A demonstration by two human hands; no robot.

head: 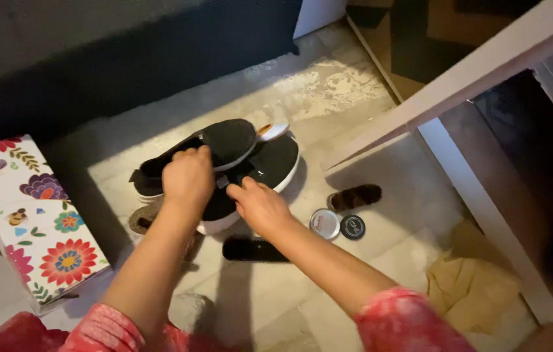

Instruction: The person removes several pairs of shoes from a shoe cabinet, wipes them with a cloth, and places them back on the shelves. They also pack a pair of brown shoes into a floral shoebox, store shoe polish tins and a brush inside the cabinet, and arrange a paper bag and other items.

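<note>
Head view: floral box (32,215) far left on the floor. Left hand (188,176) grips the upper black shoe (227,140); right hand (260,205) pinches the lower shoe (270,166). Polish tin (353,227), lid (325,223), brush (355,196) to the right.

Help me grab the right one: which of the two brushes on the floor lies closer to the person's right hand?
The black brush, lying just below the right hand by the forearm. The brown brush lies farther right, beyond the two round tins.

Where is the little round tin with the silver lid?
In the head view, the round tin sits on the floor just right of the right hand, touching a small dark tin, below a dark brush.
</note>
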